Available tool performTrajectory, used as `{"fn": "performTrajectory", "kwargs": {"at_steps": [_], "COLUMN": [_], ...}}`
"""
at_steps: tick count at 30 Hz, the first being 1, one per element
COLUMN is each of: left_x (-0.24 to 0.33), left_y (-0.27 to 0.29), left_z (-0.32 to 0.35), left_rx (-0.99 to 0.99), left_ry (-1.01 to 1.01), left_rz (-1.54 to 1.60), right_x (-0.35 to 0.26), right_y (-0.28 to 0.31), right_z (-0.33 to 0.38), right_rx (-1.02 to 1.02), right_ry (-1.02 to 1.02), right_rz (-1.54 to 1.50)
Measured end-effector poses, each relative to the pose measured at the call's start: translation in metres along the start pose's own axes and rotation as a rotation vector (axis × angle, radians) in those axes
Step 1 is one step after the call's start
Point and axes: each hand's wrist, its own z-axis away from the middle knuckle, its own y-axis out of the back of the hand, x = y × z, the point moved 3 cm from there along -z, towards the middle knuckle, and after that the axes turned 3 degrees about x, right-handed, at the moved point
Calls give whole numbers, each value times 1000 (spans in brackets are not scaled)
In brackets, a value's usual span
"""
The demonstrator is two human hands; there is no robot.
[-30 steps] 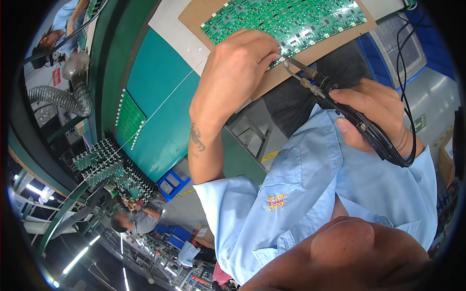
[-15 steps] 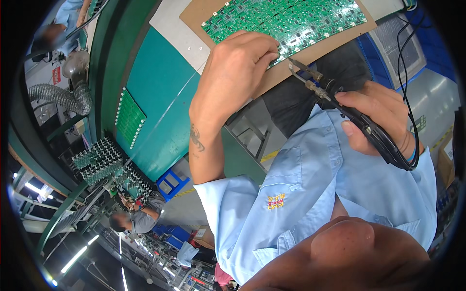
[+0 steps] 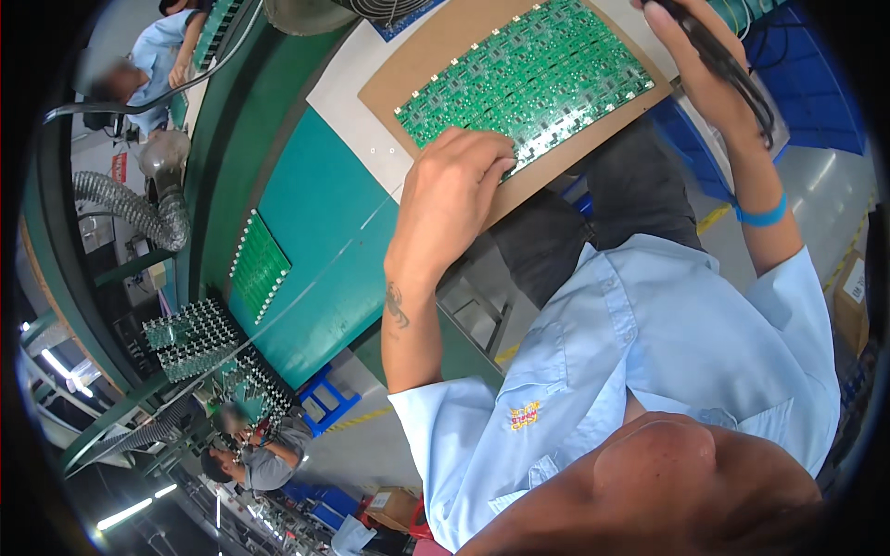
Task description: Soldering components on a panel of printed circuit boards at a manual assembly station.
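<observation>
A large green circuit board (image 3: pixel 528 79) lies on a sheet of brown cardboard (image 3: pixel 385 88) at the bench edge in front of me. My left hand (image 3: pixel 459 185) rests at the board's near edge with thumb and fingers pinched together. Whatever sits between those fingertips is hidden. Raised at the upper right, past the board's corner, my right hand (image 3: pixel 700 79) is closed around black soldering tweezers (image 3: pixel 718 56) with a cord. Their tips lie outside the picture.
White paper (image 3: pixel 348 102) lies under the cardboard on a green mat (image 3: pixel 320 222). Farther left are a smaller green board (image 3: pixel 260 269) and stacked boards (image 3: pixel 190 338). A flexible duct (image 3: pixel 130 199), a blue stool (image 3: pixel 324 400) and a fan (image 3: pixel 394 7) surround the bench. Two people work nearby.
My right hand has lifted the soldering tweezers away from the board's near edge, up and to the right. My left hand stays pinched at that edge. The whole view has shifted somewhat.
</observation>
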Motion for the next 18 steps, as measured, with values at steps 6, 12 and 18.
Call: {"fn": "performTrajectory", "kwargs": {"at_steps": [6, 12, 18], "left_x": [2, -4, -12], "left_y": [8, 14, 18], "left_z": [16, 30, 35], "left_rx": [147, 111, 180], "left_ry": [38, 289, 216], "left_rz": [1, 30, 69], "right_x": [39, -1, -64], "right_y": [-12, -4, -6], "right_z": [-34, -4, 58], "right_rx": [-135, 227, -79], "right_ry": [-250, -40, 196], "right_rz": [256, 36, -138]}}
